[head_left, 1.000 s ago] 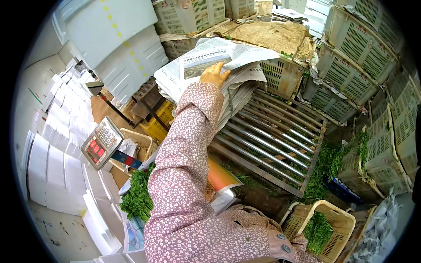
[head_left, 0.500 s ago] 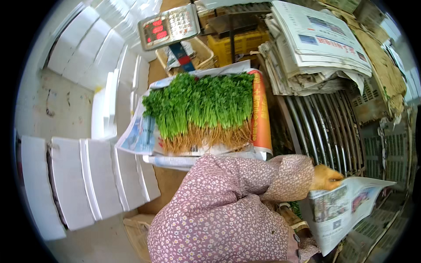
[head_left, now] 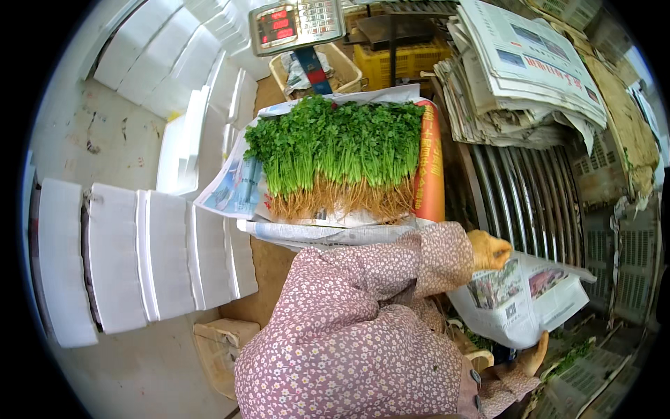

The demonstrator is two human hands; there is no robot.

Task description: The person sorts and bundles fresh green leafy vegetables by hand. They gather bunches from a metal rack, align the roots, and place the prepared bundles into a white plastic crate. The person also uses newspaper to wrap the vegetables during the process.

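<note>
My left hand [head_left: 491,251] is closed in a fist on the upper left edge of a newspaper sheet [head_left: 520,297]. The sheet hangs to my right, curved and partly folded, with printed pictures on its face. At its lower edge my right hand [head_left: 534,355] pinches the paper with one digit pointing up; its other fingers are mostly hidden. Both arms wear floral sleeves. Left of my hands, a broad bed of leafy green herbs [head_left: 342,143] with brown roots toward me lies on spread newspaper [head_left: 230,192] and an orange-red printed sheet [head_left: 430,167].
A digital scale [head_left: 296,26] with red digits stands beyond the herbs, before a yellow crate [head_left: 405,61]. A thick newspaper stack [head_left: 523,77] lies at the far right, above metal rollers [head_left: 523,195]. White foam boxes [head_left: 164,251] line the left. A beige basket [head_left: 223,349] sits low.
My left hand has drawn the newspaper sheet left and slightly away from me. The sheet has bent along its lower right side, and my right hand has come into view. The view has shifted a little.
</note>
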